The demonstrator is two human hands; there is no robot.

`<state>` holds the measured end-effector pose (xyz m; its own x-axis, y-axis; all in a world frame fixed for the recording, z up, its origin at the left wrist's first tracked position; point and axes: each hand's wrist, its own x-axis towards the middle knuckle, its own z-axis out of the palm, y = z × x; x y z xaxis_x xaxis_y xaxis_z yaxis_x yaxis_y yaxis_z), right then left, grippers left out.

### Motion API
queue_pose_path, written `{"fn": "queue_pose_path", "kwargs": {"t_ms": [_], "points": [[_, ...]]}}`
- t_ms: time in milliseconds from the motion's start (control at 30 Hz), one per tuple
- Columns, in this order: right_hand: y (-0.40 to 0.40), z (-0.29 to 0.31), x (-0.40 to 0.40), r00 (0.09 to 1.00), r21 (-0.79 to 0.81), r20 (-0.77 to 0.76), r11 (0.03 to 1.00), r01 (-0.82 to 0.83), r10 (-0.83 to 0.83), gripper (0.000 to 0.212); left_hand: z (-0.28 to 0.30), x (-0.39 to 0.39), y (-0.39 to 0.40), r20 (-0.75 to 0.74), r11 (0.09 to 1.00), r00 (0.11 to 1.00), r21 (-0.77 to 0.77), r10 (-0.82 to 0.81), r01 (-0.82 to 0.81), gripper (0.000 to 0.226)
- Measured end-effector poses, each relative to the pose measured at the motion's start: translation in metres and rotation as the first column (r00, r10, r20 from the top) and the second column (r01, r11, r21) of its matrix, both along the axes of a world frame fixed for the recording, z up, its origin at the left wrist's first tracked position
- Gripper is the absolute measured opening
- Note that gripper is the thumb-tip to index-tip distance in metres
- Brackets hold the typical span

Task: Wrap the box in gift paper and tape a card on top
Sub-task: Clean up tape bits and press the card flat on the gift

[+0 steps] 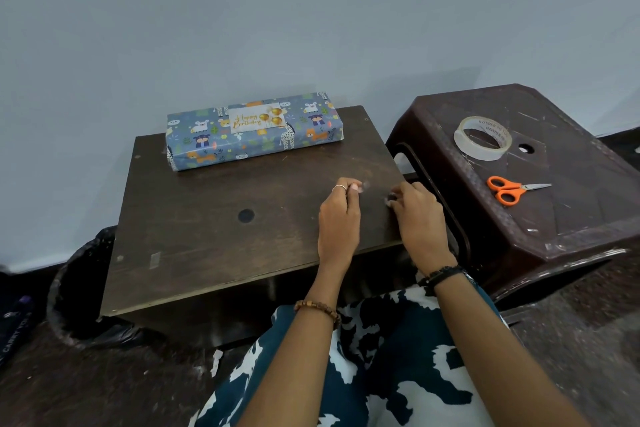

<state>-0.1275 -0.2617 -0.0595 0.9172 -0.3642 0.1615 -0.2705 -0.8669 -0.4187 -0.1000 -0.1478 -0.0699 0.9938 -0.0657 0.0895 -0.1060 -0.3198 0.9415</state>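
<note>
A long box (254,140) wrapped in blue animal-print gift paper lies at the far edge of the small dark wooden table (207,236). A white "Happy Birthday" card (255,118) sits on its top face. My left hand (341,215) and my right hand (415,215) hover over the table's right side, well in front of the box. Each pinches an end of a short clear strip of tape (375,191) stretched between the fingertips. The strip is barely visible.
A brown plastic stool (554,211) stands right of the table, carrying a roll of clear tape (482,138) and orange-handled scissors (512,189). A bin lined with a black bag (79,288) sits at the table's left. A grey wall rises behind.
</note>
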Motion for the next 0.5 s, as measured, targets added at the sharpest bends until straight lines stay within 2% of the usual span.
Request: {"fn": "queue_pose_path", "kwargs": {"t_ms": [100, 367, 500], "points": [[0.0007, -0.0017, -0.0009, 1.000, 0.024, 0.009, 1.000, 0.006, -0.006, 0.024, -0.0007, 0.0011, -0.0006, 0.013, 1.000, 1.000, -0.001, -0.002, 0.002, 0.023], [0.0018, 0.0013, 0.0006, 1.000, -0.078, -0.013, 0.997, 0.005, -0.006, 0.020, -0.0022, 0.0018, 0.0002, 0.005, 1.000, 1.000, -0.015, 0.006, -0.006, 0.026], [0.0017, -0.0002, 0.0009, 1.000, -0.030, 0.013, 0.999, 0.024, -0.024, 0.021, -0.0026, 0.0014, 0.0006, 0.011, 0.999, 1.000, -0.035, -0.004, 0.004, 0.023]]}}
